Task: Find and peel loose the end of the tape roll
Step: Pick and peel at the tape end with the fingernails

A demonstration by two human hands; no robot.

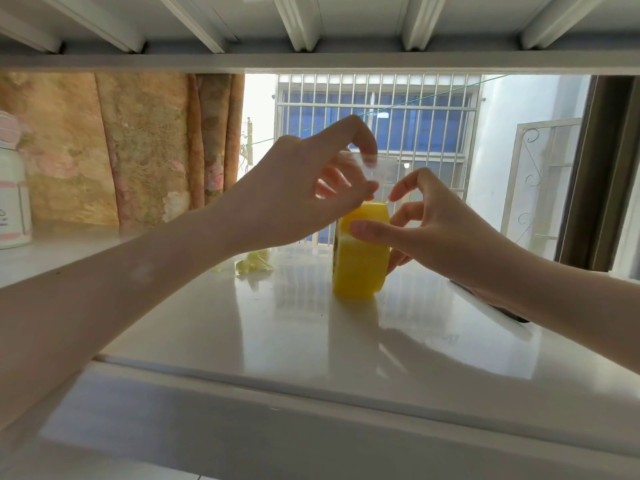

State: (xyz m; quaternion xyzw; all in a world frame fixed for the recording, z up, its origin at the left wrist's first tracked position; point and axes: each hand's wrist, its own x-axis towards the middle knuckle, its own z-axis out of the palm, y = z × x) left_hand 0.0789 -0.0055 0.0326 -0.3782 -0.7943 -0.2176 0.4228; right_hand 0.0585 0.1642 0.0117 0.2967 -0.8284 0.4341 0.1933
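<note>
yellow tape roll (360, 258) standing on its edge on the glossy white tabletop (263, 327), upright, near the middle of the surface, its reflection lying on the shine just in front of it. right hand (429, 223) gripping the roll from the right side, thumb lying across the yellow face, the other fingers curling round the far side, the index finger arching over the top edge. left hand (304, 188) reaching in from the left above the roll, index finger and thumb pinching a clear strip of tape (375, 169) that is rising from the top of the roll; the strip is see-through, the window bars showing through it, and it is staying attached to the roll at its lower end. the remaining fingers of the left hand are curling loosely behind the strip. crumpled pale yellow scraps (254, 263) lying on the tabletop to the left of the roll, apart from it. a flat dark object with a white edge (491, 308) lying under the right forearm, mostly hidden, cannot tell what it is. white container with pink trim (12, 188) sitting at the far left edge. floral curtain (121, 150) hanging behind on the left, barred window (381, 109) behind the hands, white slatted frame (311, 60) running overhead.
</note>
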